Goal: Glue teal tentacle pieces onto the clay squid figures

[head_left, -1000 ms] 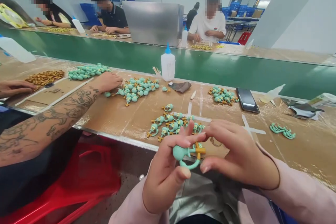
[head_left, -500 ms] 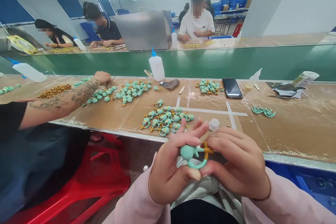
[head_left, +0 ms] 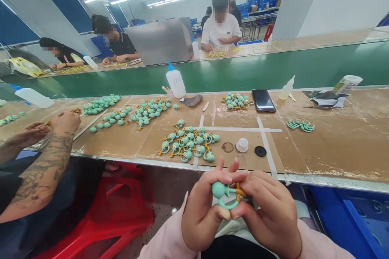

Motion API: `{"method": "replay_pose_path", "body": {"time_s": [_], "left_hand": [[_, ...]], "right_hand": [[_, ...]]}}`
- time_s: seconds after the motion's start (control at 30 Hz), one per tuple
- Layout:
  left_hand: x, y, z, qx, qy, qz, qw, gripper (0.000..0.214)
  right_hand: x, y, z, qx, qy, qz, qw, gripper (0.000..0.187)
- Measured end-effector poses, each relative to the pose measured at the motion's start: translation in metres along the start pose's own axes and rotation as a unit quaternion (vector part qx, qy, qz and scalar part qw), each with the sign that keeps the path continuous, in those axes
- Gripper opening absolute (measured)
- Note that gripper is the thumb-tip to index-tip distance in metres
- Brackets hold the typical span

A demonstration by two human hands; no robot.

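Note:
Both my hands meet low in front of me, below the table's edge, around one small toy figure (head_left: 224, 194). It is teal with a round head, curved legs and an orange-brown middle piece. My left hand (head_left: 203, 210) pinches the head and legs between thumb and fingers. My right hand (head_left: 267, 214) grips the orange part from the right. A heap of the same figures (head_left: 188, 141) lies on the brown table just beyond my hands.
A white cap (head_left: 242, 145), a black disc (head_left: 260, 151) and a thin ring (head_left: 227, 147) lie near the table's front edge (head_left: 334, 180). Further back stand a glue bottle (head_left: 175, 81), a phone (head_left: 263, 100) and more figure piles (head_left: 148, 109). A tattooed co-worker's arm (head_left: 45, 166) works at left; a green conveyor (head_left: 243, 73) runs behind.
My view has swung and my hands have dropped lower, still on the figure. The co-worker's arm drew back from the far piles toward the table's near edge.

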State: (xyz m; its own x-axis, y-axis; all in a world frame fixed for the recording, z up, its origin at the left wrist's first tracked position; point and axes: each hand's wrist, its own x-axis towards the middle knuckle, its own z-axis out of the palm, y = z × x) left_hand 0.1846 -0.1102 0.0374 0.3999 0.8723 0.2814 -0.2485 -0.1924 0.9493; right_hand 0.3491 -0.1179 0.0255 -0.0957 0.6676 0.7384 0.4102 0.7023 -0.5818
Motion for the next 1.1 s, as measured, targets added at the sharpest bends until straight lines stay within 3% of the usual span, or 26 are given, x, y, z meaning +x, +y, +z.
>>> {"method": "replay_pose_path", "body": {"time_s": [0.53,0.67,0.73,0.77,0.8,0.83,0.9,0.97,1.1], "left_hand": [[0.022,-0.018,-0.017,-0.009,-0.008,-0.014,1.0,0.03],[0.057,-0.012,-0.046,0.141,0.015,0.005,0.99,0.033],[0.091,-0.009,-0.074,0.299,0.007,-0.021,0.954,0.037],[0.111,-0.009,-0.09,0.43,0.0,-0.049,0.902,0.038],[0.13,-0.01,-0.106,0.574,-0.026,-0.092,0.813,0.036],[0.149,-0.012,-0.12,0.619,-0.034,-0.117,0.776,0.034],[0.18,-0.022,-0.142,0.668,-0.059,-0.15,0.726,0.029],[0.2,-0.035,-0.152,0.692,-0.095,-0.173,0.695,0.025],[0.213,-0.051,-0.154,0.712,-0.144,-0.19,0.661,0.033]], "right_hand": [[0.015,0.024,0.02,-0.009,0.017,0.025,1.0,0.025],[0.017,0.041,0.016,-0.045,-0.007,0.076,0.996,0.025],[0.017,0.051,0.005,-0.072,0.023,0.093,0.993,0.025],[0.016,0.056,-0.002,-0.087,0.043,0.101,0.99,0.023],[0.014,0.061,-0.01,-0.105,0.061,0.11,0.986,0.02],[0.012,0.066,-0.018,-0.127,0.073,0.122,0.982,0.017],[0.007,0.074,-0.033,-0.173,0.09,0.15,0.969,0.013],[0.002,0.079,-0.046,-0.213,0.102,0.178,0.955,0.013],[-0.004,0.081,-0.063,-0.273,0.124,0.223,0.928,0.012]]}}
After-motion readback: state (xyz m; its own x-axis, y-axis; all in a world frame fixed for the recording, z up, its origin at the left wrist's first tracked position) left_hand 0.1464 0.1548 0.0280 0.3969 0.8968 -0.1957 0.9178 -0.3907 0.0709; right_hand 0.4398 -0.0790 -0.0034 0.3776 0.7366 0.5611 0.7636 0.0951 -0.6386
